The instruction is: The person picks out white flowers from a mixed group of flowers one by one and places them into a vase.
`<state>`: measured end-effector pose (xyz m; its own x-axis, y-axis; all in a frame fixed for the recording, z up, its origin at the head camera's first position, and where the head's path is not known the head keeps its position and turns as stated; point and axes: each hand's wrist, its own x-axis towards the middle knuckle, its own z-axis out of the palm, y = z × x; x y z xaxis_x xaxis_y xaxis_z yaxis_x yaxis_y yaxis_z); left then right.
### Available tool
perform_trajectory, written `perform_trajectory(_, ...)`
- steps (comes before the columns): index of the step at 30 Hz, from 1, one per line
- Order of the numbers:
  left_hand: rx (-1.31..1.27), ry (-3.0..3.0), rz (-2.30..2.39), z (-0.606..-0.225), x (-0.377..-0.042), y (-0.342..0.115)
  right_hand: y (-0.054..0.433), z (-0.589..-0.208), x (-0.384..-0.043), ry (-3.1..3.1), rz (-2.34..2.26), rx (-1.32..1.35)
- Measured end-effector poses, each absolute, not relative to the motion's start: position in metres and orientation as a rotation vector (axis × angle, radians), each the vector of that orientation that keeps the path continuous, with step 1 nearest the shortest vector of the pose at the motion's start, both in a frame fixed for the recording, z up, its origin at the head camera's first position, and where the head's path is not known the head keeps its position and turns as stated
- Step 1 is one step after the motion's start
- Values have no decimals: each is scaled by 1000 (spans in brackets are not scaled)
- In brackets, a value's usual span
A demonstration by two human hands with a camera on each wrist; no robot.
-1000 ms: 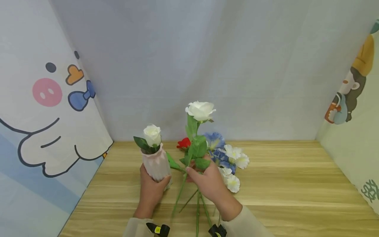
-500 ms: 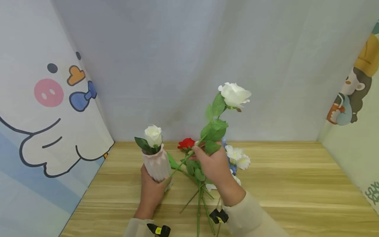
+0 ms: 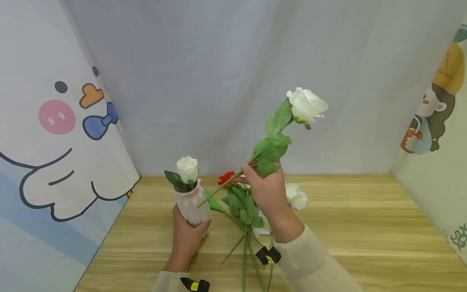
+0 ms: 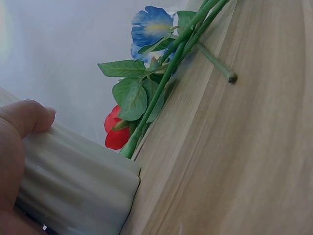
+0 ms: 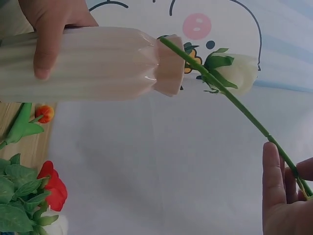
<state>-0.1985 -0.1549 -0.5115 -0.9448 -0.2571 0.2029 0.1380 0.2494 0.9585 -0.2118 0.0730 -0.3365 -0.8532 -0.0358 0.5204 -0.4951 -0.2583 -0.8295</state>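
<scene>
A pale pink fluted vase (image 3: 191, 207) stands on the wooden table, with one white rose (image 3: 187, 168) and its dark leaves at the mouth. My left hand (image 3: 187, 233) grips the vase low down, thumb across its front. Up to the right, my right hand (image 3: 268, 188) pinches the green stem of a larger white rose (image 3: 307, 105). That rose slants, bloom up and right, its stem end pointing down-left and overlapping the vase's upper side in the head view. In the right wrist view the stem (image 5: 234, 100) crosses in front of the vase's rim (image 5: 171, 66).
Several artificial flowers lie on the table (image 3: 357, 227): a red rose (image 3: 226, 177), white flowers (image 3: 297, 196) and a blue flower (image 4: 151, 25). Their green stems (image 3: 244, 259) run toward the front edge. A grey cloth backdrop (image 3: 219, 81) rises behind, with printed cloths at both sides.
My right hand has lifted the white rose up and right, away from the pile, tilting it so the bloom leans right. My left hand still holds the vase in place.
</scene>
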Motion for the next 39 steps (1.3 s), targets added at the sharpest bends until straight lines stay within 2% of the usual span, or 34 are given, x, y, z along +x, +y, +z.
perform_trajectory(18, 88, -2191, -1767, -510, -198, -158, 59, -308, -220, -1622, 2115, 740)
perform_trajectory(39, 93, -2187, -1794, -504, -195, -160, 33, -311, -219, -1718, 2121, 714)
